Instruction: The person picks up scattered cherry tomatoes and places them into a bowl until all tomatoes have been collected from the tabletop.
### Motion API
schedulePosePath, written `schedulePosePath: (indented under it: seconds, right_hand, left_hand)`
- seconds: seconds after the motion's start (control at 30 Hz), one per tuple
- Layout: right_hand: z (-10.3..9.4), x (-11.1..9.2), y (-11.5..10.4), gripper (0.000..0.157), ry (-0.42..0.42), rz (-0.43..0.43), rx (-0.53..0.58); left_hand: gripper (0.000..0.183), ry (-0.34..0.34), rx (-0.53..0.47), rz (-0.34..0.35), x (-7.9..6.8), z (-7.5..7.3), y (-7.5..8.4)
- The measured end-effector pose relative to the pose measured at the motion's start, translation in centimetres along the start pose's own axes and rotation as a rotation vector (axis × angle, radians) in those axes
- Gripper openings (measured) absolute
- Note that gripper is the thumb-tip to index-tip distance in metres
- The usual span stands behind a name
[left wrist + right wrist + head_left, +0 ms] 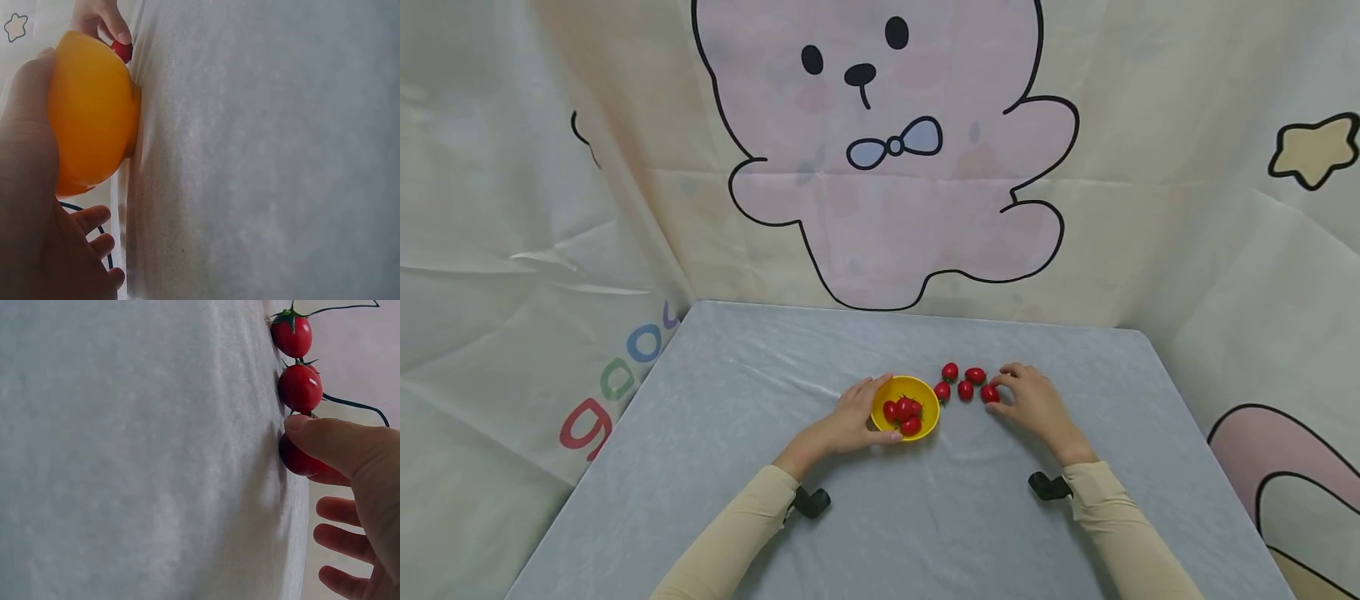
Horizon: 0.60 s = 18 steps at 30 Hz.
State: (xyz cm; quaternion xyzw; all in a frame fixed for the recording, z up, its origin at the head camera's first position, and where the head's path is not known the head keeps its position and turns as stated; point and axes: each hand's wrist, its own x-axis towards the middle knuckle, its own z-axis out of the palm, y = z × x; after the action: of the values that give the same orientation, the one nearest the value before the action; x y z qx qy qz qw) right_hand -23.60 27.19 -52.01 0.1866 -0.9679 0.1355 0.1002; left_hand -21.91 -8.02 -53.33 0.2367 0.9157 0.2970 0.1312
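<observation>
A yellow bowl (934, 413) stands on the table with several red cherry tomatoes (910, 426) inside. My left hand (850, 419) holds it from the left side, thumb along the near rim and fingers by the far rim. In the left wrist view the bowl (94, 112) shows its outer wall, and its contents are hidden. To the right of the bowl, my right hand (1036, 406) pinches a cherry tomato (297, 456) between thumb and index finger, low at the tabletop. Its other fingers (342, 542) spread away from the tomato.
Several more cherry tomatoes (966, 390) lie between the bowl and my right hand; the leftmost one (942, 391) is right by the bowl's rim. A grey cloth covers the table (940, 517). Behind it hangs a backdrop (1097, 250) printed with a cartoon bear.
</observation>
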Motion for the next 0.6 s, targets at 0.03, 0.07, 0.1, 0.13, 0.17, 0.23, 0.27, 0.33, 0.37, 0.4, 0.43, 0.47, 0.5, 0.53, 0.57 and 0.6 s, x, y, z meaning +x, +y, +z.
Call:
schedulePosePath:
  seconds: [0.03,0.07,0.1,0.13,0.17,0.23,0.27,0.33,0.37,0.4,0.43,0.47,0.5,0.53,0.57,0.6]
  right_hand:
    - [0.03,-0.02,-0.02,0.037,-0.007,0.000,-0.004]
    - [0.07,-0.04,-0.05,0.037,-0.016,0.003,-0.006]
    - [0.10,-0.07,-0.05,0.037,-0.023,0.007,-0.008]
    - [0.14,-0.09,-0.06,0.038,-0.030,0.012,-0.009]
    - [0.16,-0.11,-0.06,0.038,-0.034,0.016,-0.008]
    - [0.19,-0.09,-0.05,0.039,-0.039,0.023,-0.006]
    - [0.18,-0.05,-0.05,0.039,-0.042,0.027,-0.004]
    - [0.14,0.00,-0.06,0.038,-0.047,0.030,-0.002]
    - [0.13,0.04,-0.08,0.038,-0.049,0.030,-0.001]
    - [0.13,0.07,-0.09,0.038,-0.049,0.031,-0.002]
    - [0.10,0.08,-0.11,0.037,-0.051,0.033,-0.002]
    - [0.08,0.08,-0.13,0.037,-0.052,0.035,-0.001]
    - [0.06,0.07,-0.15,0.036,-0.052,0.037,-0.001]
    - [0.04,0.06,-0.18,0.036,-0.053,0.039,0.000]
    - [0.04,0.03,-0.20,0.036,-0.054,0.040,0.001]
    - [0.03,0.01,-0.21,0.036,-0.054,0.041,0.002]
  left_hand:
    - [0.107,0.000,0.002,0.001,0.01,-0.02,0.00]
    - [0.107,-0.001,0.006,0.000,0.02,-0.02,-0.02]
    - [0.107,-0.001,0.008,-0.001,0.03,-0.02,-0.03]
    - [0.107,-0.002,0.010,-0.001,0.04,-0.01,-0.04]
    - [0.107,-0.001,0.010,-0.002,0.06,0.00,-0.07]
    - [0.107,-0.001,0.013,-0.003,0.07,0.01,-0.09]
    - [0.107,-0.001,0.014,-0.005,0.09,0.01,-0.09]
    - [0.106,-0.002,0.012,-0.009,0.07,0.02,-0.09]
    - [0.106,-0.003,0.011,-0.011,0.07,0.03,-0.11]
    - [0.106,-0.003,0.010,-0.012,0.08,0.03,-0.11]
    - [0.106,-0.004,0.010,-0.012,0.08,0.03,-0.11]
    - [0.106,-0.005,0.010,-0.013,0.08,0.04,-0.11]
    - [0.106,-0.004,0.010,-0.013,0.08,0.04,-0.11]
    - [0.106,-0.004,0.011,-0.012,0.09,0.04,-0.11]
    - [0.106,-0.004,0.012,-0.011,0.10,0.05,-0.11]
    - [0.106,-0.004,0.012,-0.011,0.10,0.05,-0.11]
